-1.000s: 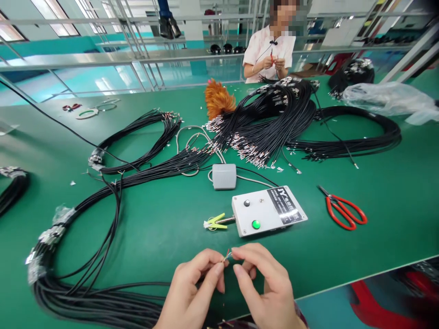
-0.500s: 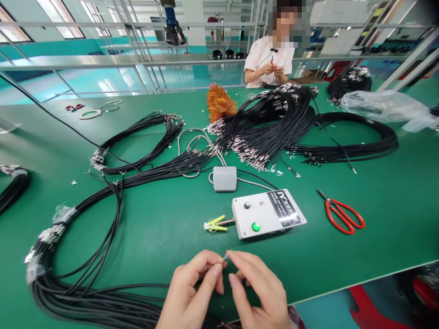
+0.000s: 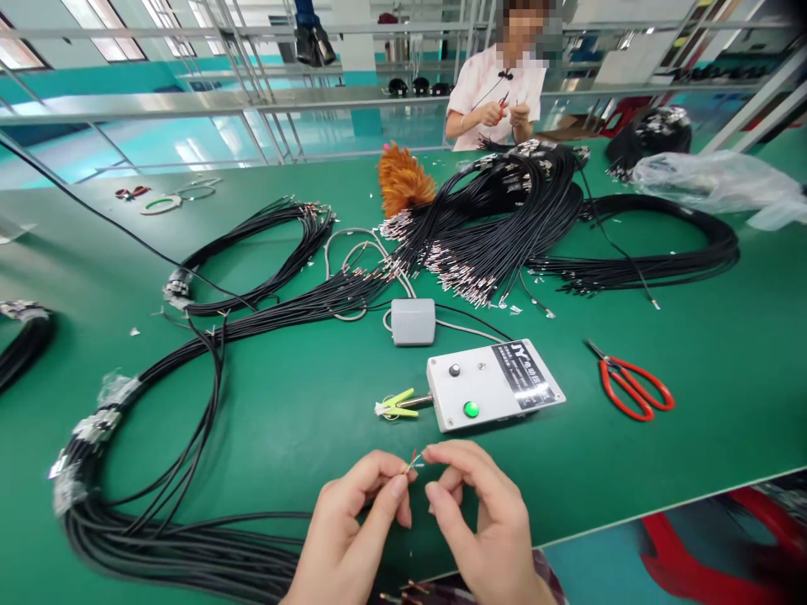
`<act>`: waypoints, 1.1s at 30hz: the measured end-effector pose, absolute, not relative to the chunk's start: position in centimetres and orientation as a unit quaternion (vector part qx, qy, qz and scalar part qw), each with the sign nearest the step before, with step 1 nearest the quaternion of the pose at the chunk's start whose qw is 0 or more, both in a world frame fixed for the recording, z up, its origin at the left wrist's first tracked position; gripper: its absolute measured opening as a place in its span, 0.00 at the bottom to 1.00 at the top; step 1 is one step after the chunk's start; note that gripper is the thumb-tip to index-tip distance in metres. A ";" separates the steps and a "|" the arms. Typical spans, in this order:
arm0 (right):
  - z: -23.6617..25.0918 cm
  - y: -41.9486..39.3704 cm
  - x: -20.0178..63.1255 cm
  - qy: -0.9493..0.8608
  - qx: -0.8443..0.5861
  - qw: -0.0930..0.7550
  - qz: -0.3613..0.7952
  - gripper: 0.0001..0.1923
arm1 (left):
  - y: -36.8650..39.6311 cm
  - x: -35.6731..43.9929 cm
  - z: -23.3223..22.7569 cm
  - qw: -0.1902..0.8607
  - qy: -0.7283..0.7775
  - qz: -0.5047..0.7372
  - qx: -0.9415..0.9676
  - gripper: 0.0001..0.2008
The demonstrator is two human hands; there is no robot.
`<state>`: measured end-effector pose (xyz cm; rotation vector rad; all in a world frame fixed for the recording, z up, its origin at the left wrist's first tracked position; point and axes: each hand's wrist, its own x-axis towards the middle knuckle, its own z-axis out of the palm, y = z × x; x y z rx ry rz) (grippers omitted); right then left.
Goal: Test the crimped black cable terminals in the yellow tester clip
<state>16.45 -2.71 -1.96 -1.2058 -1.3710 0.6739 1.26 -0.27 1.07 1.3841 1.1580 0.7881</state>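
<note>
Between the thumb and forefinger of my left hand [image 3: 361,514] is the stripped end of a cable [image 3: 414,461]. Its thin coloured wires, red, green and pale among them, fan out above the fingertips. My right hand [image 3: 485,514] is close by on the right, thumb and forefinger parted, the forefinger tip very near the wire ends; I cannot tell whether it touches them. Beyond the hands lies a white box [image 3: 463,395] with a lit green button and a yellow-green clip [image 3: 398,404] on its shaft.
Red-handled scissors [image 3: 634,386] lie on the right. A grey pedal [image 3: 413,323] sits behind the box. Black cable bundles [image 3: 189,538] curve along the left, with a large cable pile [image 3: 498,218] at the back. A person [image 3: 495,101] holding red-handled cutters is across the table.
The coloured wires are more spread apart now. My right thumb and forefinger have drawn slightly away from them. Across the table, the person's hands have moved apart.
</note>
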 end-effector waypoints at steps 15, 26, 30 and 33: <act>-0.8 -1.6 15.7 -0.375 -0.482 0.517 0.600 0.15 | -0.1 1.3 1.5 0.541 0.490 0.328 0.600 0.15; -0.5 -1.5 15.4 -0.403 -0.472 0.504 0.600 0.16 | -0.7 1.3 1.3 0.575 0.501 0.363 0.535 0.13; -0.4 -1.3 15.7 -0.418 -0.475 0.490 0.600 0.15 | -0.9 1.4 1.8 0.594 0.504 0.374 0.504 0.12; -0.6 -1.5 15.8 -0.452 -0.505 0.498 0.541 0.11 | -0.9 1.4 1.8 0.595 0.504 0.377 0.501 0.12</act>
